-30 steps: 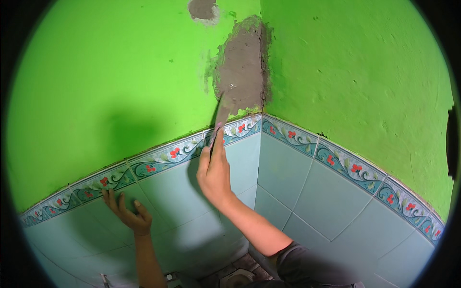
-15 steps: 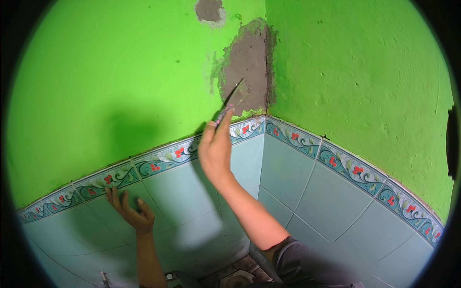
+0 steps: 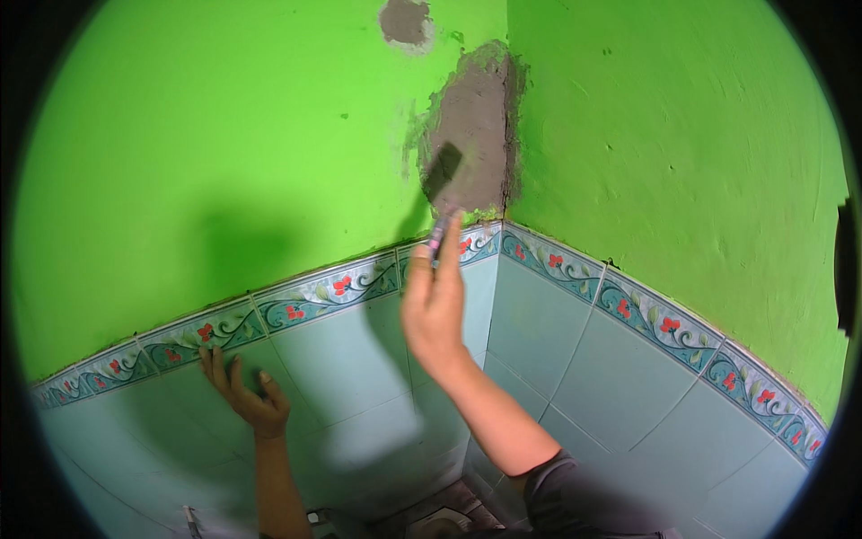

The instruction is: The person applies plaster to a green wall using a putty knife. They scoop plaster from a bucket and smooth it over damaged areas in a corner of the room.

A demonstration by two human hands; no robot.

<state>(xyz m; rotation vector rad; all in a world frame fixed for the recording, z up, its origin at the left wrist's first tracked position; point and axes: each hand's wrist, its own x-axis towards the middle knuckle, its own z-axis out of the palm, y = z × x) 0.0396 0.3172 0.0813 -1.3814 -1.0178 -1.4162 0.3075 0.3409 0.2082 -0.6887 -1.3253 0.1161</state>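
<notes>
- Right hand (image 3: 435,314): fingers closed around the handle of a slim tool (image 3: 438,241), grasping it upright, slightly tilted, just below the grey patch (image 3: 478,117) in the corner.
- Left hand (image 3: 253,402): empty, loosely open, fingers bent, near the flowered tile border (image 3: 310,298); contact cannot be told.

The plaster patch (image 3: 474,117) looks matt, the ceramic tiles (image 3: 346,364) smooth and glossy.

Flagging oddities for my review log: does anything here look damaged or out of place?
Yes: a large grey-brown patch with ragged edges interrupts the green paint at the wall corner, and a smaller patch sits above and left. Both break the painted surface.
</notes>
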